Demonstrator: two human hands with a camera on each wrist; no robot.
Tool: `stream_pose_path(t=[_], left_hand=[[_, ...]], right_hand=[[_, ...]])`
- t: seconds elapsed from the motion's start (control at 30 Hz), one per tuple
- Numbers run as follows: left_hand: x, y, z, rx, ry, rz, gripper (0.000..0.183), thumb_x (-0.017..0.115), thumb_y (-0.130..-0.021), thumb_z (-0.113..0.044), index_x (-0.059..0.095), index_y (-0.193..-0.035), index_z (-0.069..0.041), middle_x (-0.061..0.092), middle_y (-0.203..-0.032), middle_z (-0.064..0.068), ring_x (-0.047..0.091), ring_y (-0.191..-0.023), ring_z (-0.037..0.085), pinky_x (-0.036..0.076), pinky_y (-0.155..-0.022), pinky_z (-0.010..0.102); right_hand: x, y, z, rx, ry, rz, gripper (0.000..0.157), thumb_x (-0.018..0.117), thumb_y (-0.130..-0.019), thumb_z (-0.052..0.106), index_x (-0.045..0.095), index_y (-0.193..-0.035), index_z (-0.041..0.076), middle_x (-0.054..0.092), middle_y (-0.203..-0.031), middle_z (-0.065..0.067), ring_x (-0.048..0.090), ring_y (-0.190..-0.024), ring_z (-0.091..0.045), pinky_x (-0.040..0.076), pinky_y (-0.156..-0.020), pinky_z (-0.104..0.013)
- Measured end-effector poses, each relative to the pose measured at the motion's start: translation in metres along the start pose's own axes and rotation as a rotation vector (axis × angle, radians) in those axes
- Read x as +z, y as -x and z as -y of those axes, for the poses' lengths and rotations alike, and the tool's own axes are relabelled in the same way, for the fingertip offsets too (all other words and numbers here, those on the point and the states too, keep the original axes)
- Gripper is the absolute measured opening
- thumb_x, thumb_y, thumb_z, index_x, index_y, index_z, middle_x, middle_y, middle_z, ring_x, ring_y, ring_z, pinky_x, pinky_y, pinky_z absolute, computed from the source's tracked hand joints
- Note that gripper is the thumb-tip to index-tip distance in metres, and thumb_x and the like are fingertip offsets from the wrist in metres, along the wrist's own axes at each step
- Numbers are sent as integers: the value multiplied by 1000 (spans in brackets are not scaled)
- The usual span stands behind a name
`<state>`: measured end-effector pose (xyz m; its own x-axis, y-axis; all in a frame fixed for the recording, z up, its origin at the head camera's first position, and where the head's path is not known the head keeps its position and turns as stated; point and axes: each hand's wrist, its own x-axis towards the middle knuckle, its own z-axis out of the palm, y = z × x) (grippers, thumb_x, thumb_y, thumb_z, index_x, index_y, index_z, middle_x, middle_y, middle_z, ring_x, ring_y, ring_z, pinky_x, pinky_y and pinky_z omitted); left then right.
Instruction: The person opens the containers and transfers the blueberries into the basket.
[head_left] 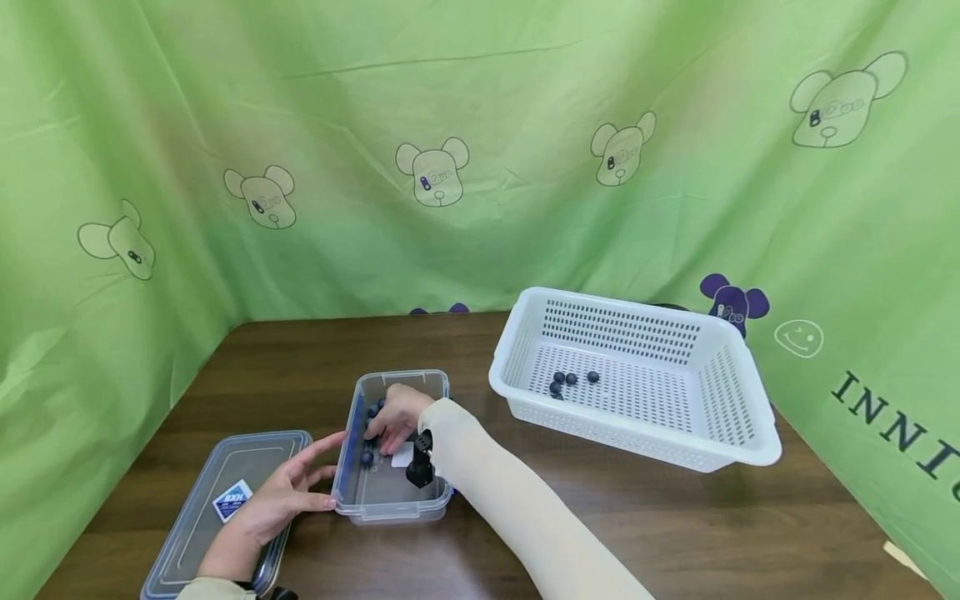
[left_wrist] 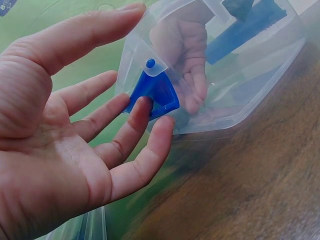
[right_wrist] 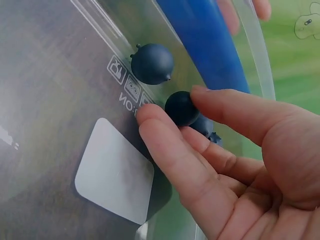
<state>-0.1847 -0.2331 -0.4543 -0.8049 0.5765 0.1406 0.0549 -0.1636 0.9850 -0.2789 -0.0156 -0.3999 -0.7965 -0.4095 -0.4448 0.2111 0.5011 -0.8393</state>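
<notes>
A clear plastic box with a blue strip along its side stands on the table. Inside it, my right hand pinches a dark blueberry between thumb and fingers. Another blueberry lies close by on the box floor, and one more is partly hidden behind the fingers. My left hand is spread beside the box's left wall, its fingertips right at the wall. In the left wrist view, fingertips overlap a blue clip on the box.
The box's lid, with a blue-and-white label, lies on the table under my left forearm. A white perforated basket stands at the right, with several blueberries on its floor. A white square shows at the box bottom.
</notes>
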Motion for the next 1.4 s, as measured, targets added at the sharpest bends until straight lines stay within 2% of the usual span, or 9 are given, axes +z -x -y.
stream_pose_path(t=[0.13,0.3,0.43,0.53,0.67,0.83,1.07,1.4], left_hand=[[0,0,0,-7,-2,-7,70,69,-86,3,48,-148,-22,43,-143,-18,54,-117,18,52,-86,30],[0,0,1,-7,4,-3,71,69,-86,4,48,-149,-22,43,-143,-18,54,-118,18,52,-87,30],[0,0,1,1,6,1,71,69,-86,5,48,-149,-21,44,-143,-18,54,-118,18,52,-87,30],[2,0,0,6,11,7,72,69,-85,5,48,-149,-21,44,-143,-18,55,-118,19,52,-87,30],[3,0,0,5,13,9,71,69,-85,4,48,-148,-22,44,-143,-18,54,-118,19,52,-88,30],[2,0,0,11,10,5,71,69,-85,4,48,-148,-21,44,-143,-18,55,-117,18,52,-87,29],[2,-1,-1,11,11,-6,72,71,-84,4,48,-148,-20,45,-143,-17,55,-117,19,52,-87,29],[1,-1,1,12,12,-15,73,71,-84,5,48,-148,-19,46,-142,-17,57,-116,18,53,-86,28]], right_hand=[[1,-3,-1,1,-2,19,12,70,-85,-4,67,-79,-13,69,-72,-24,73,-69,-32,58,-61,-33],[1,-4,-2,1,12,35,13,67,-85,-4,67,-75,-12,69,-70,-23,68,-54,-22,58,-57,-31],[-1,-1,-1,-23,28,43,12,65,-84,-3,67,-75,-10,70,-72,-22,66,-52,-18,58,-58,-30],[-4,-2,-2,-42,-2,54,10,64,-82,-4,66,-73,-8,70,-71,-21,66,-52,-18,58,-57,-29],[-10,-6,0,-50,-96,69,10,64,-80,-8,66,-70,-8,67,-65,-19,65,-52,-18,56,-54,-27],[-20,-7,6,-82,-160,87,6,63,-79,-10,67,-74,-8,68,-66,-20,67,-53,-19,57,-56,-28],[-43,-1,15,-132,-197,114,7,61,-81,-11,65,-78,-7,69,-69,-22,68,-57,-20,59,-64,-33],[-94,13,24,-158,-186,70,17,61,-86,-11,66,-101,-16,71,-78,-22,70,-64,-21,59,-74,-37]])
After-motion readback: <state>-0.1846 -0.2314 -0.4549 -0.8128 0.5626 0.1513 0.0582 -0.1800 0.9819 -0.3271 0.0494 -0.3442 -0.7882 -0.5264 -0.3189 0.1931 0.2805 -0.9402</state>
